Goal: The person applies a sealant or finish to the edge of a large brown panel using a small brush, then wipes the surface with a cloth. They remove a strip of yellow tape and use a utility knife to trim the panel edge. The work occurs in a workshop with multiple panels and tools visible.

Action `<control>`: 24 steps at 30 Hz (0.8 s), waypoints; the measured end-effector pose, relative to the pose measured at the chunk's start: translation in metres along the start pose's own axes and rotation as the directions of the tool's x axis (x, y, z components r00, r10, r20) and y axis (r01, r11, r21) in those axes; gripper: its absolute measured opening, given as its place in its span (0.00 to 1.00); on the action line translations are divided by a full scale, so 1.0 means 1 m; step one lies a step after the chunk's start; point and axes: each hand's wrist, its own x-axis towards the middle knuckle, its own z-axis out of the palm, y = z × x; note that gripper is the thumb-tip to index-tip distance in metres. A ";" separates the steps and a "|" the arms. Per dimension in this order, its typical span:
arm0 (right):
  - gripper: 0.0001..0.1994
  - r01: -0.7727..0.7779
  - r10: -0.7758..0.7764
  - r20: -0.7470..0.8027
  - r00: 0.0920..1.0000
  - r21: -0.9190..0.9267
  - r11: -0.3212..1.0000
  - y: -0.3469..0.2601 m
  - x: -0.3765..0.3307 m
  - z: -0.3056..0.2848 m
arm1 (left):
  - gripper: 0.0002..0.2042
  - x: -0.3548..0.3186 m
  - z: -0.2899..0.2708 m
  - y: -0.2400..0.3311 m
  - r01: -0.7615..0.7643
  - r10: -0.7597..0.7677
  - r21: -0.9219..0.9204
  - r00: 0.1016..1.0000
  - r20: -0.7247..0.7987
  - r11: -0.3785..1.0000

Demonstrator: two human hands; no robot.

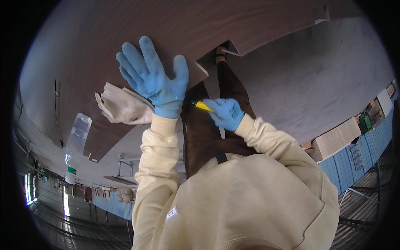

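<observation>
My left hand (156, 79), in a blue work glove, has its fingers spread over a large brown sheet (200, 25). Its palm appears to lie flat there, though contact is hard to judge. Beside the left wrist is a crumpled off-white cloth (123, 105). My right hand (228, 114), gloved the same way, closes round a yellow-handled utility knife (203, 106). The metal tip of the knife points left, towards my left wrist, and stands apart from the sheet's notched edge.
A clear plastic bottle (77, 139) is at the left, near the sheet's corner. The sheet has a rectangular notch (208, 62) by my foot. Grey floor (300, 71) spreads to the right, where a pale stack of panels (336, 138) stands by a blue wall (354, 162).
</observation>
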 end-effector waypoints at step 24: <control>0.13 -0.246 0.342 0.622 0.705 0.666 -0.704 -0.001 0.078 -0.032 | 0.42 0.000 0.002 -0.003 0.019 -0.018 -0.014 1.000 0.011 1.000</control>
